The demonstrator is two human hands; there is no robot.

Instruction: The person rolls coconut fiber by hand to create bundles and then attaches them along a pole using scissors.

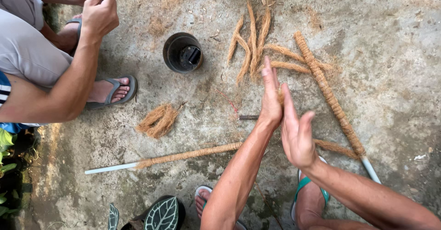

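Pressing flat against each other, the left hand (270, 102) and right hand (296, 131) sandwich a thin strand of coir (279, 96), which barely peeps out between the palms. Fingers on both are straight, not curled, so the strand is pinched between palms rather than gripped. Its long axis seems to run along the fingers, pointing away from the person; the left hand sits slightly farther forward. Just beyond the fingertips lie loose fibre twists (250, 44) on the concrete. Right of the hands a wrapped pole (327, 94) slants away; a second pole (179, 157) lies left of the forearms. A black pot (182, 52) stands left of the twists. Another person's hand (98, 15) works far left.
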